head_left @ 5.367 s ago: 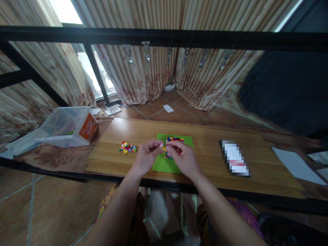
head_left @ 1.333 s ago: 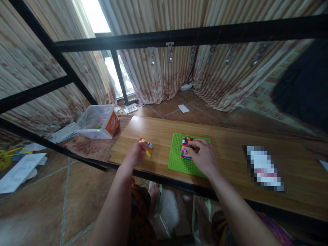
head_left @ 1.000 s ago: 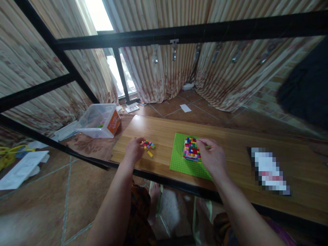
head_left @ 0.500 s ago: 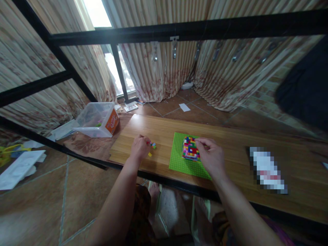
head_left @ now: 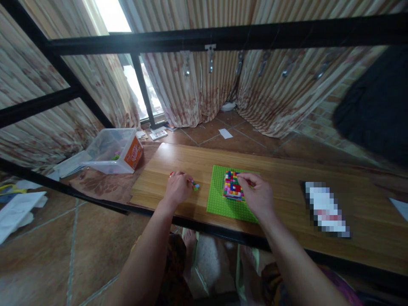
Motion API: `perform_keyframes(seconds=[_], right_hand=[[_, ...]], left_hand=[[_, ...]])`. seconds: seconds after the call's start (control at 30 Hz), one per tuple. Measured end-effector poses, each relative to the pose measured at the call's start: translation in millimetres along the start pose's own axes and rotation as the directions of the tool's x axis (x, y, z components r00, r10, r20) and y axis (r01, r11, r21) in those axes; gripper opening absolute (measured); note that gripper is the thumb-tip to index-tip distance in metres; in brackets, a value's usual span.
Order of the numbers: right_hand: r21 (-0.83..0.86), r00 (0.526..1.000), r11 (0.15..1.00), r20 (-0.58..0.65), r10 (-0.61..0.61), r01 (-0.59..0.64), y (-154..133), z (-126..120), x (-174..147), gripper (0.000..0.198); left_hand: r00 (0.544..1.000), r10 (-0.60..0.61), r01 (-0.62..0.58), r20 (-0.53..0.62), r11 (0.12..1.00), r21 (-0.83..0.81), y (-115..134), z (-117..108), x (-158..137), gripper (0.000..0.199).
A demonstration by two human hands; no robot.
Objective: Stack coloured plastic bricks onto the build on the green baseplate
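A green studded baseplate (head_left: 216,199) lies on the wooden table. On it stands a low, square stack of multicoloured toy bricks (head_left: 232,185). At the stack's far right corner, my right hand (head_left: 259,193) has thumb and fingers pinched together; whatever is between them is too small or hidden. My left hand (head_left: 179,188) is left of the baseplate, palm down with fingers curled. Several small loose toy bricks (head_left: 195,186), blue and green among them, show at its fingertips. A bit of red peeks out behind its knuckles.
A clear plastic tub (head_left: 105,146) with an orange label stands beyond the table's left end. On the table's right lies a blurred-out flat object (head_left: 327,208), with white paper (head_left: 400,208) farther right. A black metal bar (head_left: 204,40) crosses in front of the curtains.
My left hand has moved right and the bricks at its fingertips have shifted with it. The loose yellow brick is no longer visible. My right hand keeps its pinch at the stack. The view has shifted slightly.
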State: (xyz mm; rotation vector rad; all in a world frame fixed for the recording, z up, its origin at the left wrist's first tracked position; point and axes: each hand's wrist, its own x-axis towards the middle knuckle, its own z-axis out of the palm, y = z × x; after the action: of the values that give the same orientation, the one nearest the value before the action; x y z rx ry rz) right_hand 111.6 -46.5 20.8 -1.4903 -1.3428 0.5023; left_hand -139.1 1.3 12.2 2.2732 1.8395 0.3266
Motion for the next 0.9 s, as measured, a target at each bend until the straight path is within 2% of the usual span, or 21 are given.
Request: perform_keyframes(seconds=[0.23, 0.57, 0.73, 0.9], right_hand=[[-0.004, 1.0, 1.0, -0.004, -0.011, 0.011, 0, 1, 1, 0.021], [-0.012, 0.999, 0.999, 0.03, 0.032, -0.032, 1, 2, 0, 0.023], [-0.015, 0.999, 0.999, 0.022, 0.033, -0.032, -2, 4, 0, 0.024], [-0.017, 0.999, 0.999, 0.026, 0.04, -0.039, -5, 3, 0, 0.023]], left_hand=[[0.998, -0.007, 0.003, 0.059, 0.998, 0.058, 4, -7, -2, 0.03], [0.988, 0.038, -0.045, 0.147, 0.998, 0.041, 8, -13, -3, 0.032], [0.99, 0.048, -0.057, 0.134, 0.996, 0.068, 11, -12, -3, 0.024], [0.992, 0.053, -0.061, 0.11, 0.996, 0.071, 13, -8, -3, 0.025]])
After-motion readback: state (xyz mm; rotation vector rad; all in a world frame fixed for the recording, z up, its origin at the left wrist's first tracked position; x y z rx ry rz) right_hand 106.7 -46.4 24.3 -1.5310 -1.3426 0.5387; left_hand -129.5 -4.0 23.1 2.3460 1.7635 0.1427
